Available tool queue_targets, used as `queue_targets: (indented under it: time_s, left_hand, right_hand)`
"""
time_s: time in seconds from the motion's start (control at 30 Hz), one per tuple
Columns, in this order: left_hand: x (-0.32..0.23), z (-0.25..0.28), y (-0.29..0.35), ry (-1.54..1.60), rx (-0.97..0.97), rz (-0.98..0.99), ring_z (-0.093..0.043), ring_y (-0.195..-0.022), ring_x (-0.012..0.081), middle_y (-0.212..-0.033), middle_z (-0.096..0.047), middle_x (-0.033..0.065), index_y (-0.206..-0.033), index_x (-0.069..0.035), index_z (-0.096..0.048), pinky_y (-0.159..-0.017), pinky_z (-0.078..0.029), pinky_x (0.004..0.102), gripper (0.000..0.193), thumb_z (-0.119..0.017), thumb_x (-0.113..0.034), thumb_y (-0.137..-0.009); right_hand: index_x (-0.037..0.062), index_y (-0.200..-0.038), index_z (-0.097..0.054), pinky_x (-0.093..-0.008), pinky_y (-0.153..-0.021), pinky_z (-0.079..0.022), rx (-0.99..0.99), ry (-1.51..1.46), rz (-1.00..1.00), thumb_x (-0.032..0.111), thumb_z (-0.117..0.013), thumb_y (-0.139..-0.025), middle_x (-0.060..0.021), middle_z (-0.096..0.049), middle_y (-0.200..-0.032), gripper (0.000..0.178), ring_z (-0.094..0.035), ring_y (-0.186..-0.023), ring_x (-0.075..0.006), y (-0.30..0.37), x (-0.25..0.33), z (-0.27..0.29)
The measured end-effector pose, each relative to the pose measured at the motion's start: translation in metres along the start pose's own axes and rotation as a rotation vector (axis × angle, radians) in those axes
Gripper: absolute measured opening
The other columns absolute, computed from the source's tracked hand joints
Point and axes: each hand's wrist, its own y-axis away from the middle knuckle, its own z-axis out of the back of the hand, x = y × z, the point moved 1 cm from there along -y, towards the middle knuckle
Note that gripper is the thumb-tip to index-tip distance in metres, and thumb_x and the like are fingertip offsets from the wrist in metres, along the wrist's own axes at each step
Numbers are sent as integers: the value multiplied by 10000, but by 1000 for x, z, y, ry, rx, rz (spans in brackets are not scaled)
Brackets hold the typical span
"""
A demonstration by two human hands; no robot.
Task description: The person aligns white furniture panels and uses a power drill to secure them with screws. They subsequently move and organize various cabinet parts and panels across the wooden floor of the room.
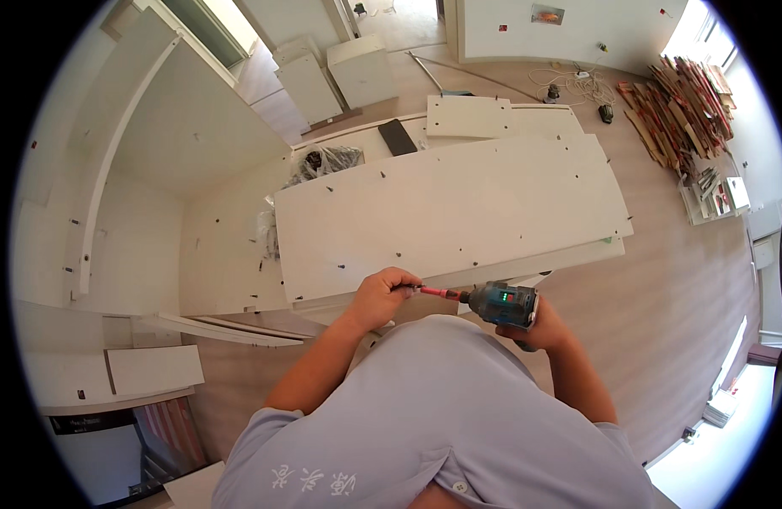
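Closest to the body, the right hand [539, 327] is clamped around the grip of a blue and grey cordless drill [505, 304], which it holds level in the air. The left hand [384, 297] has its fingers [405, 278] pinched together on the red-shafted bit [438, 293] at the drill's tip. To do this well, I think the trigger should stay untouched while the fingers are on the bit. Just beyond lies a large white furniture panel [442, 212] with small dark screws [399, 254] on it. Farther away, a pile of wooden slats [679, 110] rests on the floor.

A crumpled clear plastic bag [327, 161] lies at the white panel's [450, 212] far left corner; a small orange picture [547, 13] hangs on the far wall.
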Motion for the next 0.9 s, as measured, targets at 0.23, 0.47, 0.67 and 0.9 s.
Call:
queue_targets:
  time_s: [0.23, 0.47, 0.67, 0.9]
  left_hand:
    - [4, 3, 4, -18, -7, 40, -658, -954, 145, -1054, -710, 58, -1088, -22, -731, -874, -524, 294, 195, -629, 18, -927]
    - [29, -26, -16, 434, -83, 98, -641, -993, 138, -1063, -705, 66, -1060, 1, -705, -904, -521, 280, 169, -602, 51, -936]
    - [46, -34, -87, 296, -90, 43, -603, -959, 99, -1038, -689, 47, -1078, -18, -689, -874, -482, 233, 180, -574, 42, -954]
    - [99, 49, -108, 102, -522, -137, -644, -980, 131, -1017, -703, 42, -1074, -30, -664, -937, -498, 285, 140, -579, 1, -967]
  right_hand:
    - [43, -1135, -703, -342, -891, -531, 10, -15, -2, 83, -853, -708, -57, -743, -1031, 455, -673, -933, -174, -8, 1, 5]
    - [51, -1103, -716, -348, -874, -545, 12, 129, -72, 162, -844, -735, -90, -751, -1010, 405, -696, -921, -204, -23, -28, 0]
    - [41, -1086, -718, -371, -871, -553, -186, 130, -232, 232, -852, -741, -120, -751, -1015, 417, -711, -936, -240, -52, -58, -9]
    - [0, -979, -724, -382, -696, -559, -697, -4, -251, 209, -851, -706, -96, -728, -813, 367, -707, -749, -205, -78, -137, 58]
